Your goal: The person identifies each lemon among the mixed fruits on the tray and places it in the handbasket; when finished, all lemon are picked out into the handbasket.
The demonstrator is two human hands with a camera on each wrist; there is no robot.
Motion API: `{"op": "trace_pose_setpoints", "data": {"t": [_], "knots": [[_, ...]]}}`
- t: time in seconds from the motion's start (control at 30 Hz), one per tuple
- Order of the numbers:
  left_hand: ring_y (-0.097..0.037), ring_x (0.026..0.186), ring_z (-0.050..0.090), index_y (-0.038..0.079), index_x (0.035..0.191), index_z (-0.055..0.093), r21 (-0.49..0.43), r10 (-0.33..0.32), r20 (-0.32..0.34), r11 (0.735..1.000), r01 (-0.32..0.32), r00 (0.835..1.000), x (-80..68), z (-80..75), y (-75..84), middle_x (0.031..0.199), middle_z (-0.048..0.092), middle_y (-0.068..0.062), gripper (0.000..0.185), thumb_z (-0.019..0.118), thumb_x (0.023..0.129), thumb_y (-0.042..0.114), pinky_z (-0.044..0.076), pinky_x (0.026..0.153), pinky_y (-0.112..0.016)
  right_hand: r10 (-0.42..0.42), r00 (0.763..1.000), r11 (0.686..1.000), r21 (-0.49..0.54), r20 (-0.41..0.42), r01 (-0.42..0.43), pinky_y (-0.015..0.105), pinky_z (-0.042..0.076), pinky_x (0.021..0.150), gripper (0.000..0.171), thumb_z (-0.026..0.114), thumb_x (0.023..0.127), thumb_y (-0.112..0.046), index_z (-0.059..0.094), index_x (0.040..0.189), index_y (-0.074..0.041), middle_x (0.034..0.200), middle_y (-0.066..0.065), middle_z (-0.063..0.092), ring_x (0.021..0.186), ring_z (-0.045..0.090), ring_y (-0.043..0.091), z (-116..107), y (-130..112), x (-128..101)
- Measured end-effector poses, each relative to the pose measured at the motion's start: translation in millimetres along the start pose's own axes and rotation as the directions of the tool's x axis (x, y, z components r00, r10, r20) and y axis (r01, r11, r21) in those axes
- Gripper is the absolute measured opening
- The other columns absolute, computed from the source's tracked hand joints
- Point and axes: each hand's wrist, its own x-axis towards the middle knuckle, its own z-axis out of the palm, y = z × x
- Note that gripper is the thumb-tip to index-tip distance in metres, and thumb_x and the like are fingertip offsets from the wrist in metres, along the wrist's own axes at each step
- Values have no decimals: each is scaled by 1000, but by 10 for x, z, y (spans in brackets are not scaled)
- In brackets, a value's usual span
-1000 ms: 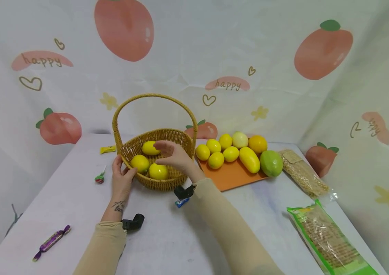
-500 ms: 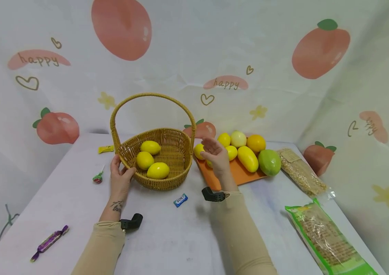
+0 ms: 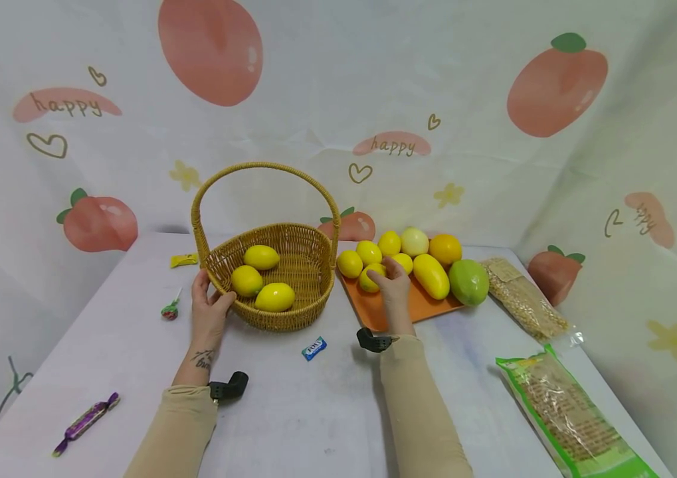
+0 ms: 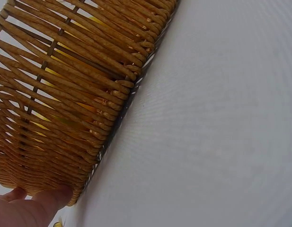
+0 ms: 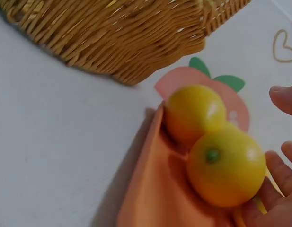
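Worktop [image 3: 290, 411] holds basket [image 3: 308, 275], orange tray [image 3: 362, 310] just right of it. Left hand [image 3: 209, 311] lies against basket's outer wall; light steadying should do. Right hand [image 3: 394, 292]: thumb and fingers apart, grip not closed. Lemon [image 3: 366, 281] on tray, fingers alongside; best bring thumb opposite, lift straight up, avoid nudging neighbouring lemon [image 3: 349, 264].

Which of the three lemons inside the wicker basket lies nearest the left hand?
The leftmost lemon, on the side of the wicker basket that the left hand touches; the back lemon and the front lemon both lie farther from that hand.
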Motion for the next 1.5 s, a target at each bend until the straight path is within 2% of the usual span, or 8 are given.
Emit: {"op": "trace_pose_setpoints", "data": {"t": [0.23,0.43,0.67,0.87,1.07,1.33,1.5], "knots": [[-30,137,23,20,150,4,4,2,-9,1000,-2,1000,-6,8,-1,156,6,2,78,49,87,4,28,110,-44,33,999,995,-93,30,-30,35,30,109,57,68,78,-4,47,131,0,136,14,47,124,40,25,32,92,16],[-31,137,23,20,149,5,15,8,-11,1000,-8,1000,-12,9,8,156,6,1,77,49,87,5,29,109,-44,73,996,976,-207,57,-60,40,27,110,63,71,73,-2,48,132,-4,139,13,43,124,36,27,68,108,20],[-31,137,24,20,149,6,15,15,-17,1000,-15,1000,-8,6,0,156,7,1,77,49,87,5,28,110,-44,131,990,959,-259,55,-113,43,26,110,64,71,73,1,48,133,-7,142,12,37,125,33,27,75,103,29],[-30,137,23,21,149,6,3,4,-11,1000,-4,1000,-1,2,-9,156,7,1,77,49,87,5,28,110,-44,121,989,950,-299,82,-91,43,29,108,61,71,74,-1,49,131,-7,141,12,38,122,34,28,21,47,12],[-31,137,23,20,149,6,0,4,-12,1000,-4,1000,3,12,-3,156,7,0,78,49,87,4,28,109,-44,76,983,945,-325,166,-18,43,36,103,61,70,74,-2,49,131,-7,141,12,39,119,36,27,-66,-185,-69],[-31,137,24,19,149,6,8,13,-9,1000,-13,1000,1,10,2,156,7,-1,78,49,87,4,29,109,-44,82,952,953,-303,294,12,41,41,98,61,69,74,-1,50,131,-8,140,8,40,119,38,26,-142,-438,-226],[-32,137,23,19,149,6,21,17,-13,1000,-16,1000,-8,7,5,156,7,-1,77,49,87,5,28,109,-44,75,909,973,-228,410,22,31,46,88,59,68,74,3,51,130,-8,137,7,43,115,41,24,-88,-491,-322]]}}
